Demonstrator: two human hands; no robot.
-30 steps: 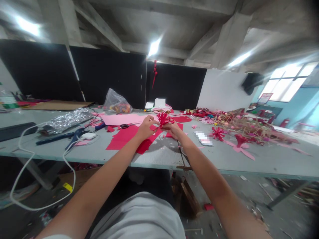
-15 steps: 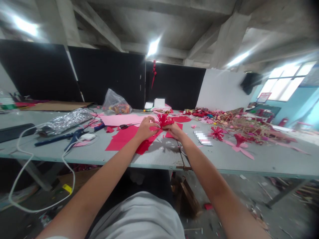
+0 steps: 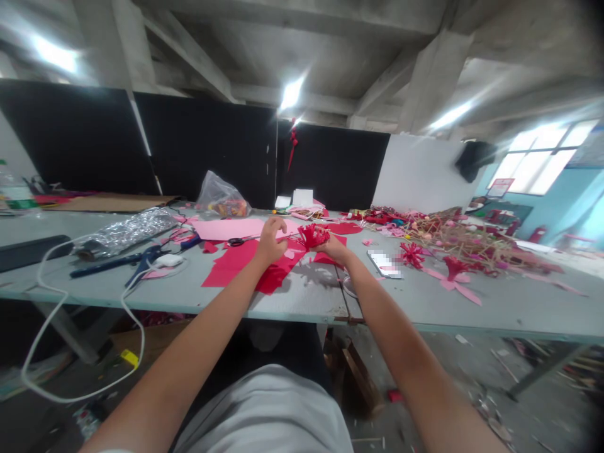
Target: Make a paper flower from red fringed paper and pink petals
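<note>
A red fringed paper flower (image 3: 313,235) is held above the table by my right hand (image 3: 336,250), whose fingers close around its base. To the left of it, my left hand (image 3: 271,241) is raised with its fingers curved and apart, not touching the flower. Red paper sheets (image 3: 231,263) lie under and beside my left hand. A pink paper sheet (image 3: 221,228) and dark-handled scissors (image 3: 236,241) are just behind that hand. Between the hands a small pink scrap (image 3: 289,254) shows; what it rests on is unclear.
On the right are a phone (image 3: 384,263), another red fringed flower (image 3: 412,255), a pink-petalled flower (image 3: 455,277) and a heap of dried stems (image 3: 453,236). At left stand a glue gun (image 3: 146,261), a white cable (image 3: 35,340), a foil roll (image 3: 127,233) and a plastic bag (image 3: 221,195).
My left hand has let go of the fringed flower and drawn back to the left, its fingers opening. My right hand keeps the flower, now tilted a little and slightly lower.
</note>
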